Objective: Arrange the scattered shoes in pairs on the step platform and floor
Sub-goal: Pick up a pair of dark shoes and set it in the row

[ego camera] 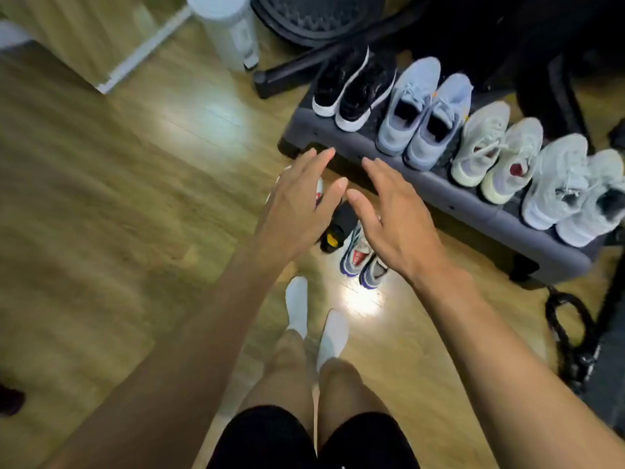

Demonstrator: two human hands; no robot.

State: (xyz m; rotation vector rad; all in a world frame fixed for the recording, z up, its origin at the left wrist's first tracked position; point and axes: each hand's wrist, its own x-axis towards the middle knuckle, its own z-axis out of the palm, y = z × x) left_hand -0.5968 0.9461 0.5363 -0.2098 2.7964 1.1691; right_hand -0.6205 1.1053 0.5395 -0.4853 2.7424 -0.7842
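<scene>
A grey step platform [449, 194] runs from the upper middle to the right edge. On it stand several pairs side by side: black shoes with white soles [351, 86], blue-grey shoes [422, 113], pale cream shoes [493, 150] and light grey shoes [575, 191]. On the wood floor in front lie a black shoe with a yellow patch [333, 236], a grey-and-blue pair [363, 262] and a white shoe with red marks [319, 191], mostly hidden by my hands. My left hand [301, 204] and my right hand [395, 218] hover above them, fingers straight, holding nothing.
A white cylindrical bin [230, 28] stands at the top, beside black chair legs [294, 69]. A black cord [571, 336] coils at the right. My legs and white socks [314, 319] are below the hands. Open wood floor [118, 198] spreads to the left.
</scene>
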